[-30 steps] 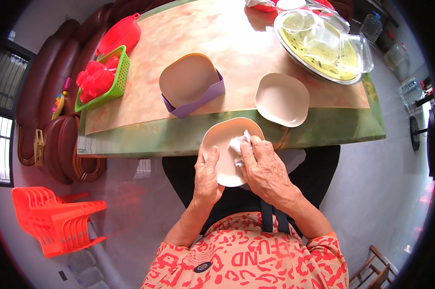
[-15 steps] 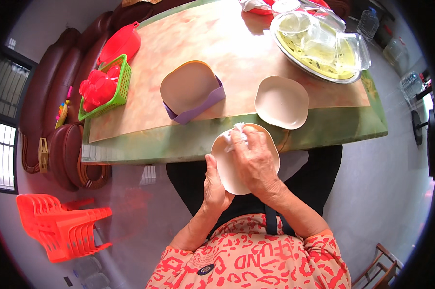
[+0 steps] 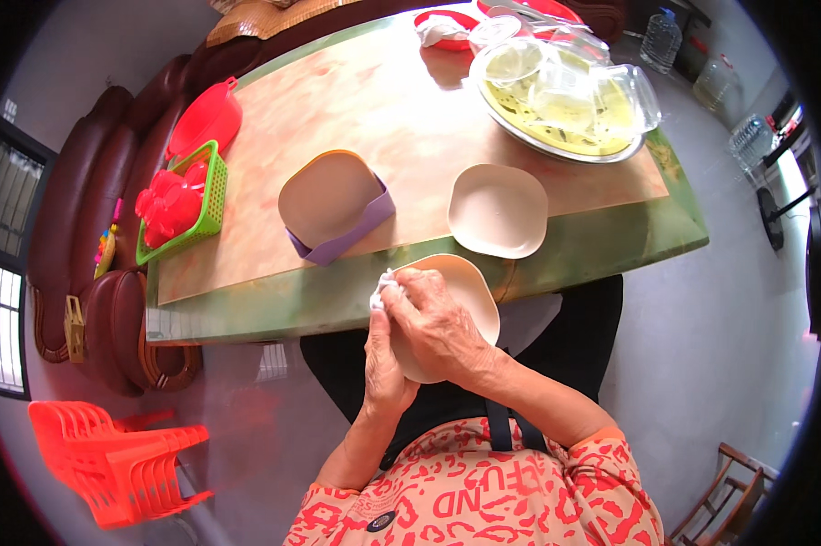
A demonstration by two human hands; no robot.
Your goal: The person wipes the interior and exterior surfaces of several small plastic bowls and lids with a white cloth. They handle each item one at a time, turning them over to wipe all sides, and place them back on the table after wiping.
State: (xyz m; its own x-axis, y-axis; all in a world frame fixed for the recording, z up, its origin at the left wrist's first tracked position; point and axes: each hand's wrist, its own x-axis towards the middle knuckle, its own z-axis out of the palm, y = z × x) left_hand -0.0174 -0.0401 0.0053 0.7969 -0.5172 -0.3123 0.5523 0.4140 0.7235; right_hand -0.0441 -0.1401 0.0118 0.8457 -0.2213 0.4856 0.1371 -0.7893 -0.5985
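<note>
A cream rounded-square plate (image 3: 472, 296) is tilted above my lap at the table's near edge. My left hand (image 3: 387, 364) grips its left side, thumb up along the rim. With my right hand (image 3: 438, 328) I press a crumpled white cloth (image 3: 386, 286) against the plate's upper left rim, close to my left thumb. A second cream plate (image 3: 498, 209) lies on the table just beyond. To its left, a purple holder (image 3: 347, 231) carries a stack of similar plates, a beige one (image 3: 330, 198) on top.
Back right stands a large basin (image 3: 556, 150) heaped with clear plastic containers (image 3: 565, 77). On the left are a green basket (image 3: 215, 196) of red cups (image 3: 169, 205) and a red basin (image 3: 208, 118). Stacked orange stools (image 3: 119, 464) stand on the floor at left.
My right hand has moved the cloth leftward and down, from the plate's far rim to its left rim. The plate sits slightly lower left. The whole view has shifted a little.
</note>
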